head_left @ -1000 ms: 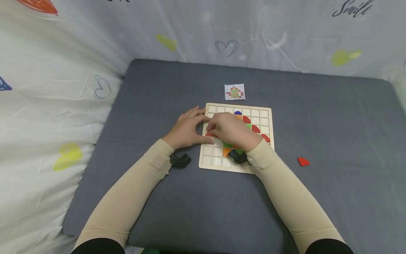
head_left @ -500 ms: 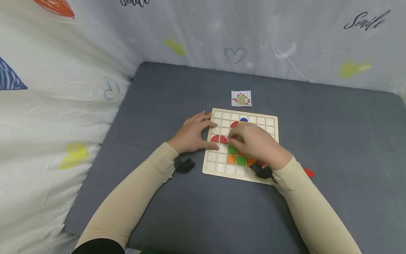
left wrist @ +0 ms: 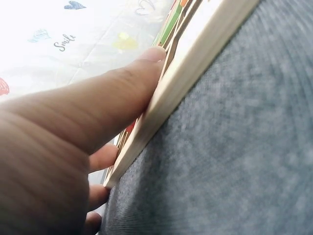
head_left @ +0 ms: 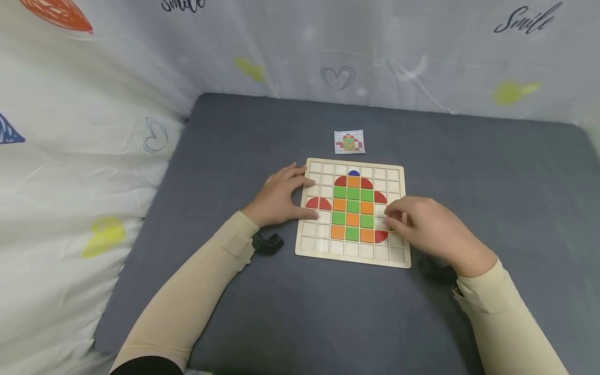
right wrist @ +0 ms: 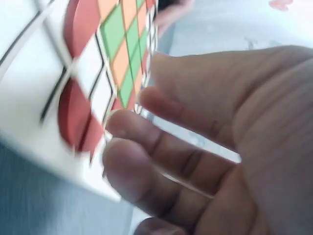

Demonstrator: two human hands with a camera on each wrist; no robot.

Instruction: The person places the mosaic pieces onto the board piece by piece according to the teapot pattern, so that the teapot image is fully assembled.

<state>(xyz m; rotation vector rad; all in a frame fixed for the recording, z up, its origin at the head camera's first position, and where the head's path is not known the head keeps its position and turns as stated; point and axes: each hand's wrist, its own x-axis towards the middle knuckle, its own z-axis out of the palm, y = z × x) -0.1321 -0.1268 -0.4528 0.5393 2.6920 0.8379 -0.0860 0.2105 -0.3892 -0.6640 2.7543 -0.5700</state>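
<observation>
A wooden grid board (head_left: 353,258) bears green, orange, red and blue pieces. My left hand (head_left: 281,195) rests at its left edge, thumb and fingers spread and touching the rim (left wrist: 171,95). Two red quarter-round pieces (head_left: 318,203) sit side by side in cells near that hand. My right hand (head_left: 436,229) hovers over the board's right side, its fingers bent loosely. In the right wrist view, its thumb and fingertips stand apart, and I see nothing held. Below them lies a red piece (right wrist: 78,117). A blue half-round piece (head_left: 353,173) tops the pattern.
A small printed card (head_left: 349,142) with a coloured grid pattern lies behind the board. Grey cloth (head_left: 262,323) covers the table. A white printed curtain (head_left: 300,47) hangs along the back and left. My right hand hides some right-hand cells.
My right hand has left the red pieces at the board's left and swung to its right side, uncovering the middle. The left hand stays at the rim. The loose red piece is now hidden.
</observation>
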